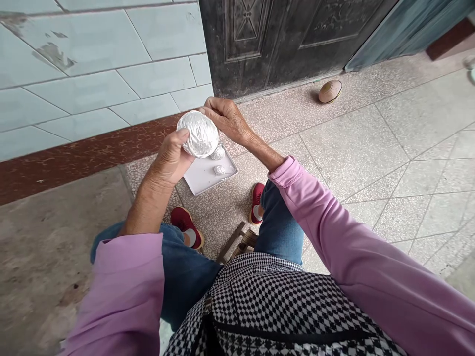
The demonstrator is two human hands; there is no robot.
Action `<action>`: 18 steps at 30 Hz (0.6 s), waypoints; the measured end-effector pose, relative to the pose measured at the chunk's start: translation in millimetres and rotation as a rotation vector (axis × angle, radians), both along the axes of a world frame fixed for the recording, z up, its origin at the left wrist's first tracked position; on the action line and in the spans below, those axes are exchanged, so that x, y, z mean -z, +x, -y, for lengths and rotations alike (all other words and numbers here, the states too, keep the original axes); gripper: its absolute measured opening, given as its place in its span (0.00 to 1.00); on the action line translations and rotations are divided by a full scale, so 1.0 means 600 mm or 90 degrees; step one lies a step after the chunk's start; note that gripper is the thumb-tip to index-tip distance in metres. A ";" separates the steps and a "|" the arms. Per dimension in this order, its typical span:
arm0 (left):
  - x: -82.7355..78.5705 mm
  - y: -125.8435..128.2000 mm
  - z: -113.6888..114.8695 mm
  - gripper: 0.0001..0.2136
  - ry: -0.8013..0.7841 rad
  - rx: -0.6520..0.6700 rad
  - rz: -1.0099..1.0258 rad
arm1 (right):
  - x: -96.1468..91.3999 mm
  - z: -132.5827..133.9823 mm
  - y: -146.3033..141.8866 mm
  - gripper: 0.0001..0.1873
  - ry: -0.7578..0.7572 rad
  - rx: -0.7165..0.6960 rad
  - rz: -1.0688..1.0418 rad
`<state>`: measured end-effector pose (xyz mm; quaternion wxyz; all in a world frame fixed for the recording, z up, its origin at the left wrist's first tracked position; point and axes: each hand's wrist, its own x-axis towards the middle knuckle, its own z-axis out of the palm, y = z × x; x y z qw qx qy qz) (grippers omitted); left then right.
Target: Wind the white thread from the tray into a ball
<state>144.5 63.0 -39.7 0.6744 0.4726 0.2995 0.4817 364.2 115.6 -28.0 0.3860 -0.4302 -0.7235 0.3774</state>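
A large ball of white yarn (199, 134) with a glossy surface rests in my left hand (171, 157), thumb across its near side and fingers underneath. At the ball's upper right edge, my right hand (228, 118) is closed with its fingers curled and pressed together. Any strand between those fingertips is too fine to make out. Below the ball, a shallow white tray (198, 184) lies on the floor, partly covered by my left hand and the ball. In it are a small white ball (217, 153) and a smaller white bundle (219, 170) with a loose end.
A tiled wall (92, 54) and a dark panelled door (267, 54) stand ahead. On the floor by the door lies a worn ball (330, 92). My red shoes (186, 223) flank the tray, and a wooden stool (237, 242) shows beneath me.
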 end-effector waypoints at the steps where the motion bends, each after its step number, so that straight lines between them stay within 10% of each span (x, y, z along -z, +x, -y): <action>1: -0.001 0.002 0.001 0.36 -0.009 -0.008 0.005 | 0.000 0.000 -0.001 0.27 0.003 0.004 0.002; 18: -0.015 -0.047 -0.035 0.42 0.022 -0.120 -0.055 | 0.012 0.052 -0.038 0.14 0.020 -0.068 0.210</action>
